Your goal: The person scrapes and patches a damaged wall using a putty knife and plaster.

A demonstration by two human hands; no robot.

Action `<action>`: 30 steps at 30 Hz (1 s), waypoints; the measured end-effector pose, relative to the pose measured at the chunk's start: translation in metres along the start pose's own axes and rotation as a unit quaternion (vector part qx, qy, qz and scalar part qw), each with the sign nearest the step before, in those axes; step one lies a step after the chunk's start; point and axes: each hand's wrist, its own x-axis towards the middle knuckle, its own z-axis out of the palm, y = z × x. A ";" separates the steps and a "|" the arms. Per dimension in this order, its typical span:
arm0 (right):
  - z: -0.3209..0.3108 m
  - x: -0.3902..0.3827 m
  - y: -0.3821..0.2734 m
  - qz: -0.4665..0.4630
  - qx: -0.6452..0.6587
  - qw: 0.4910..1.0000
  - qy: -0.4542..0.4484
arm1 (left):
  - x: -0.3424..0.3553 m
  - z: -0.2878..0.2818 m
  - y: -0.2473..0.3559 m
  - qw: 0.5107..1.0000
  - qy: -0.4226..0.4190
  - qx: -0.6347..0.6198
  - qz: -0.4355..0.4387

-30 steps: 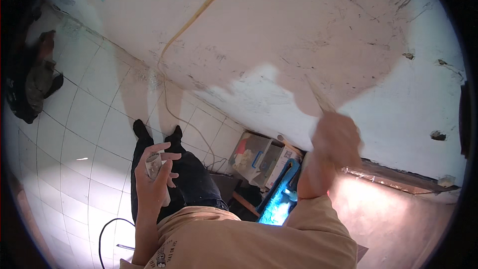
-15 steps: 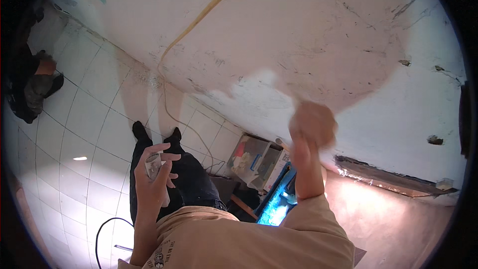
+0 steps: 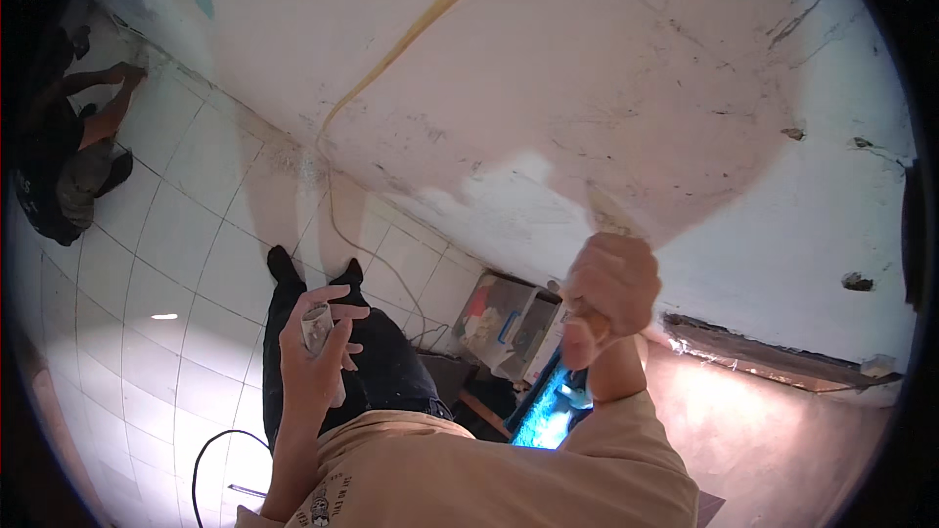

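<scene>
My right hand (image 3: 614,284) is closed in a fist around the handle of a scraper (image 3: 608,207). The scraper's pale, dusty blade points up toward the wall (image 3: 533,200), beside a bright whitish patch; whether it touches cannot be told. The end of a brownish handle shows near my thumb. My left hand (image 3: 311,357), in front of my dark trousers, holds a small clear tube-shaped container (image 3: 315,326) with its open end up. My fingers curve loosely round the container, and its contents cannot be made out.
A yellowish hose (image 3: 430,15) runs over the wall to the tiled floor (image 3: 156,284). A clear plastic box (image 3: 499,323) and a glowing blue object (image 3: 548,416) lie near my right arm. Another person (image 3: 83,156) crouches at the far left. A broken recess (image 3: 773,350) cuts the wall.
My right hand, blurred before, has shifted slightly down, and the scraper's blade and handle now show clearly. The other person's arm has stretched toward the wall's foot. My left hand keeps its hold.
</scene>
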 end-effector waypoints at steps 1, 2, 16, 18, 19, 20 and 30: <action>0.001 0.006 0.000 -0.017 -0.032 0.999 0.011 | 0.002 -0.001 0.000 1.000 -0.009 -0.001 -0.002; 0.000 0.008 -0.001 -0.032 -0.066 0.997 0.022 | 0.000 0.000 -0.002 1.000 -0.011 -0.002 0.000; 0.001 0.005 -0.017 -0.027 0.010 0.999 0.024 | -0.004 -0.007 -0.010 1.000 0.005 -0.009 0.015; -0.005 -0.019 -0.032 -0.026 0.005 0.995 0.092 | -0.005 -0.002 -0.010 1.000 -0.008 -0.012 0.024; 0.004 -0.026 -0.030 -0.033 0.032 0.985 0.164 | -0.008 -0.006 -0.011 1.000 0.017 -0.005 0.019; 0.003 -0.019 -0.026 -0.028 0.023 0.986 0.160 | -0.007 -0.004 -0.008 1.000 0.014 -0.005 0.013; 0.007 0.010 -0.012 -0.058 0.013 0.998 -0.009 | -0.007 -0.007 -0.013 1.000 0.011 -0.024 0.009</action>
